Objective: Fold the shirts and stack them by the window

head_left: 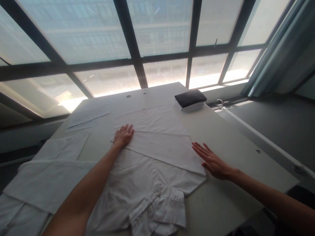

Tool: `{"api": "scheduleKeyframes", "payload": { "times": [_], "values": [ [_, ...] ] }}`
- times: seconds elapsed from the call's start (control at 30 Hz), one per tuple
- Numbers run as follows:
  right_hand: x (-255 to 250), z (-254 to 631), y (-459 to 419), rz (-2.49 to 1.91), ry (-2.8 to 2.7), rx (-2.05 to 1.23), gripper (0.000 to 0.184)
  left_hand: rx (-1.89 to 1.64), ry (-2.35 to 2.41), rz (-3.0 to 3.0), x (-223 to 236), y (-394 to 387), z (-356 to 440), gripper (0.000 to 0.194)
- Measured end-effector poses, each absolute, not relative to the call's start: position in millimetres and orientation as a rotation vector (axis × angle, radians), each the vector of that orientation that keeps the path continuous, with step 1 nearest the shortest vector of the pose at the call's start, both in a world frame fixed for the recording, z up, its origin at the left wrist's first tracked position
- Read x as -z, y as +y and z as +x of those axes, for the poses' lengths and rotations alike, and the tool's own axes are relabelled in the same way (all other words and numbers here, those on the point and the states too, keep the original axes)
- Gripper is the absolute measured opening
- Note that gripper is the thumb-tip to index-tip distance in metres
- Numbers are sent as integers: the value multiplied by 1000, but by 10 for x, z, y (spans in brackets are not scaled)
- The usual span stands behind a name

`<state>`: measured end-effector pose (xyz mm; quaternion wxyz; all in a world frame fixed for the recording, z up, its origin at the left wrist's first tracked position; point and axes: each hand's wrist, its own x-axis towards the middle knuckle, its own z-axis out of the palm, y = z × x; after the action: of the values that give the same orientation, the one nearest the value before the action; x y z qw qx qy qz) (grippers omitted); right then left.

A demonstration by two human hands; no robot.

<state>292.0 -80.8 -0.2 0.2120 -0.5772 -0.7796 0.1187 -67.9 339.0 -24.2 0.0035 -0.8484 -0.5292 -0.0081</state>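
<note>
The white shirt [159, 147] is lying on the desk [228, 137]. Your left hand [123, 134] is resting flat on its left side, grip open, pinching nothing; your right hand [213, 162] is spreading its grip wide at its right edge. A dark bundle [190, 98] is sitting beyond the shirt, to the right.

One left hand [123, 135], one right hand [213, 164], one white shirt [162, 147] at centre, one table [221, 134], one curtain [278, 59] upper right; left, seemingly two pale sheets [90, 114], though glare blurs them.
</note>
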Motion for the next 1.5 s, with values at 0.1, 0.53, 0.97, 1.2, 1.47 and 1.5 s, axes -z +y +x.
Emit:
{"api": "scheduleKeyframes", "payload": {
  "times": [0.1,0.53,0.97,1.2,1.47,1.5],
  "values": [
    [-121,2908,-443,-1754,-2004,-154,69,30,-1657,-2658,246,3392,-683,64],
    [224,2218,680,-1906,-2199,-142,71,15,-1666,-2652,242,3339,-695,63],
    [447,2750,602,-2281,-1763,-18,69,36,-1664,-2671,240,3320,-700,62],
    [407,3067,653,-2256,-1337,7,65,49,-1664,-2660,257,3342,-703,63],
    [307,2553,608,-1986,-2008,-10,63,47,-1670,-2668,250,3328,-697,63],
    [325,2521,609,-2026,-2021,-24,64,42,-1672,-2669,248,3327,-697,63]
  ]
}}
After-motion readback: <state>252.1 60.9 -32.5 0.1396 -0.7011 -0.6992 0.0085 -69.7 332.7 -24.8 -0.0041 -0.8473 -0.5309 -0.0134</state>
